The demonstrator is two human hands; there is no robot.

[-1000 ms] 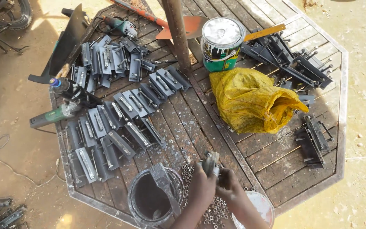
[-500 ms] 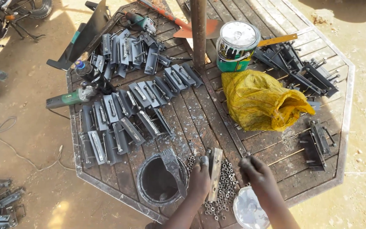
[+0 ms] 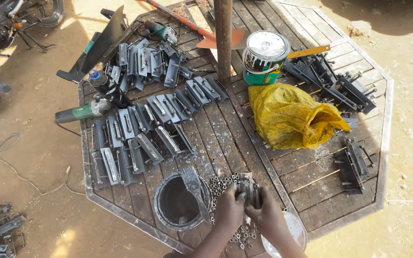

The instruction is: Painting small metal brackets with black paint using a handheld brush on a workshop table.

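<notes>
Now both hands (image 3: pixel 249 210) together — bracket (image 3: pixel 248 187)

Both arms are bare, no sleeves, no gloves. Left hand (image 3: pixel 229 210) and right hand (image 3: pixel 267 216) wear no rings or watch that I can see.

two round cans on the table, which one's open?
The dark, empty metal can at the near edge, left of the hands: its bent lid stands up. The green-banded paint can by the pole stays lidded.

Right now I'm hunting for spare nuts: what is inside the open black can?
The black can shows a dark, bare-looking inside, with its bent lid leaning over the rim. What's under the lid stays hidden.
</notes>
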